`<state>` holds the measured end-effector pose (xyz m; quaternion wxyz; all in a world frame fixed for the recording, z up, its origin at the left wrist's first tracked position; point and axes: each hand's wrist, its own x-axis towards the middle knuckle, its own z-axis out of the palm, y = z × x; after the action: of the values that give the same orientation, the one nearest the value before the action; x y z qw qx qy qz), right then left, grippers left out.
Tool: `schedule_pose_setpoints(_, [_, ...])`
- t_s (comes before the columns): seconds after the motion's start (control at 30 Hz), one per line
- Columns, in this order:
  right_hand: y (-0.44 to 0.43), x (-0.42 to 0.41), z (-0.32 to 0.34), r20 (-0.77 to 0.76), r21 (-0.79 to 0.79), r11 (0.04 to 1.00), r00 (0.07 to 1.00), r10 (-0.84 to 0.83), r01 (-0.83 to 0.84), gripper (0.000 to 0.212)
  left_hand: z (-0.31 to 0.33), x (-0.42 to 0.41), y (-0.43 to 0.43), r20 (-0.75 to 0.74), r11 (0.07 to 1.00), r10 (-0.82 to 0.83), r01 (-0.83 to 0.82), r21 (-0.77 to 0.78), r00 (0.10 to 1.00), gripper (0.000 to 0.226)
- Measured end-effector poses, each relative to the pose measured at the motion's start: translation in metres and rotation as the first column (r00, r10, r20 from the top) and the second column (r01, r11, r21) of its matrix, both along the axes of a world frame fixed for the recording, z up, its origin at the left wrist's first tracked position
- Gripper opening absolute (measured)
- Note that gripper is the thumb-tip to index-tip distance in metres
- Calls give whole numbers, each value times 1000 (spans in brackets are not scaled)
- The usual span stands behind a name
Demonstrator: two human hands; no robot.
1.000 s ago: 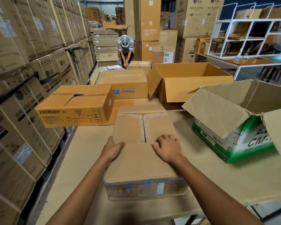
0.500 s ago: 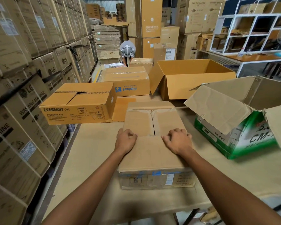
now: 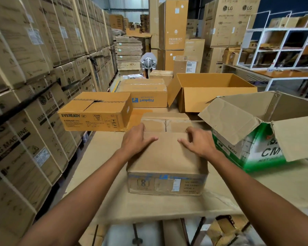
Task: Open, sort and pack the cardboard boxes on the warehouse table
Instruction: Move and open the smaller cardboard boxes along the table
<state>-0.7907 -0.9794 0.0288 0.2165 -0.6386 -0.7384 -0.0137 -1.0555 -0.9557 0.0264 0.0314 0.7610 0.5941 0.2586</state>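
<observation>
Fingertips of the left hand [image 3: 137, 139] and right hand [image 3: 199, 142] curl out of sight over the brown carton's [image 3: 167, 157] flap edge, its front label print is too blurred to read, and the green-and-white box [image 3: 256, 153] runs off the right edge.

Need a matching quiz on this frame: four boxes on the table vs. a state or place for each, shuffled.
1 Eveready box
2 Flipkart box
3 green-printed box
4 plain box

A flaps splayed open, far right
B left hand and right hand grip its near flap
C logo upside down
D leftmost, top flaps folded shut

Pairs: 1-D, 2-C, 3-A, 4-B
</observation>
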Motion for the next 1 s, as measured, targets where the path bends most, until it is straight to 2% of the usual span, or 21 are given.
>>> schedule_pose_setpoints(0.07, [-17, 6, 12, -3, 19, 998, 998, 60, -60, 42, 20, 4, -15, -116, 999, 9, -13, -30, 993, 68])
schedule_pose_setpoints(0.13, [-37, 10, 24, 7, 21, 994, 995, 103, -103, 35, 43, 6, -32, -265, 997, -24, 2, -83, 964, 58])
schedule_pose_setpoints(0.23, [-68, 12, 33, 23, -3, 985, 985, 172, -172, 24, 69, 13, -66, -483, 972, -118, 1, -235, 868, 53])
schedule_pose_setpoints(0.27, [-80, 12, 33, 19, -42, 979, 979, 201, -200, 21, 72, 18, -80, -510, 956, -149, -9, -295, 847, 47])
schedule_pose_setpoints(0.33, [-104, 11, 29, -24, -158, 951, 964, 266, -266, 18, 60, 25, -108, -447, 896, -218, -4, -444, 868, 25])
schedule_pose_setpoints(0.37, [-115, 10, 25, -42, -212, 932, 956, 291, -293, 15, 48, 27, -120, -388, 868, -239, 17, -497, 890, 24])
schedule_pose_setpoints(0.43, [-138, 10, 14, -20, -266, 913, 948, 317, -311, 16, 22, 27, -147, -320, 866, -239, 52, -498, 917, 49])
schedule_pose_setpoints(0.5, [-157, 8, 3, 29, -256, 913, 942, 334, -316, 18, -3, 24, -170, -319, 917, -198, 60, -394, 927, 61])
schedule_pose_setpoints(0.67, [-190, 9, -16, 186, -259, 909, 906, 380, -327, 14, -48, 37, -223, -305, 969, -177, 111, -222, 936, 64])
schedule_pose_setpoints(0.8, [-201, 26, -22, 250, -377, 879, 881, 401, -292, 14, -77, 48, -241, -358, 980, -184, 197, 2, 916, 60])
schedule_pose_setpoints(0.87, [-201, 31, -23, 217, -452, 846, 886, 410, -281, 14, -82, 50, -241, -332, 970, -241, 232, -67, 912, 65])
schedule_pose_setpoints(0.93, [-198, 34, -24, 126, -490, 826, 916, 382, -277, 18, -83, 53, -237, -304, 933, -322, 246, -264, 897, 84])
schedule_pose_setpoints(0.97, [-195, 36, -24, 81, -486, 830, 931, 356, -275, 20, -83, 56, -234, -299, 913, -354, 259, -314, 886, 86])
schedule_pose_setpoints(1.0, [-191, 38, -24, 46, -469, 841, 943, 329, -271, 21, -84, 58, -231, -305, 912, -369, 279, -301, 878, 81])
